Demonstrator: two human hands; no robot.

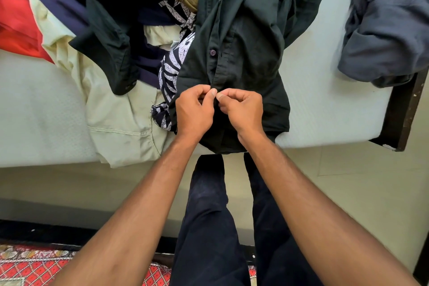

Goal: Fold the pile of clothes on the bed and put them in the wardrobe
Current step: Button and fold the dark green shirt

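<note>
Currently buttoning — left hand and right hand pinch the placket of the dark shirt at the bed's near edge, beside the pile; folding likely follows.

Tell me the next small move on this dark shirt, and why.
Probably finish fastening the front: the left hand and right hand both pinch the placket of the dark shirt just below a visible button, and the shirt lies unfolded on the bed.

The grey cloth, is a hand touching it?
No, the grey cloth lies apart; the left hand and right hand pinch the dark shirt.
</note>
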